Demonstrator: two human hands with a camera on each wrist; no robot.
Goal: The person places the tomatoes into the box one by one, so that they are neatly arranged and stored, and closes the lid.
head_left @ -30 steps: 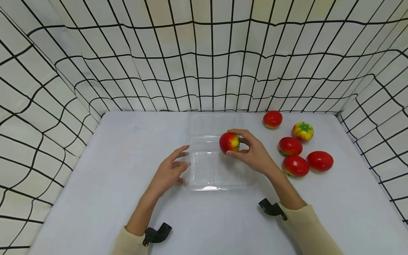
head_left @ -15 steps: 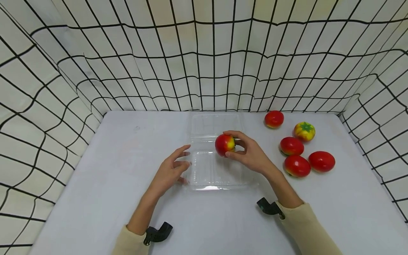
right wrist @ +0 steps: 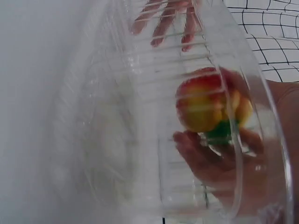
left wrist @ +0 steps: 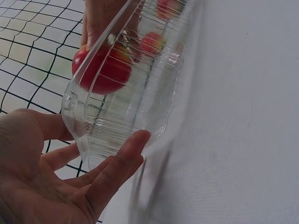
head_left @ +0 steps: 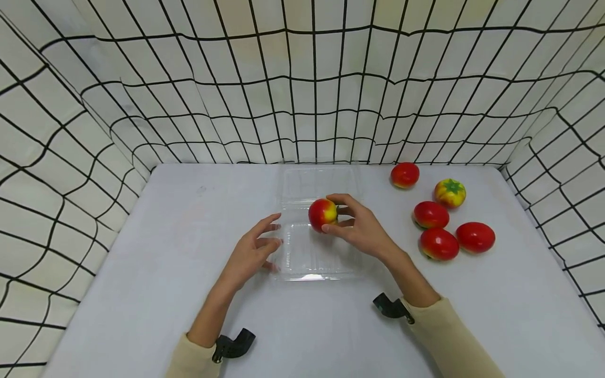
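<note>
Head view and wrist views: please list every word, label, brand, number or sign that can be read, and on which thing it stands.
None readable: not on the red-and-yellow fruit, the other fruits or the black wrist devices.
Clear container: any tiny embossing is too unclear to tell.

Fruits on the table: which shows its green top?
The yellowish fruit, second from the back: its green star faces up; the other four show mostly red.

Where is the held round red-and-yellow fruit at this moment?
In the head view, the held fruit is gripped by the right hand, within the outline of the open, clear plastic container, to the right of the left hand.
</note>
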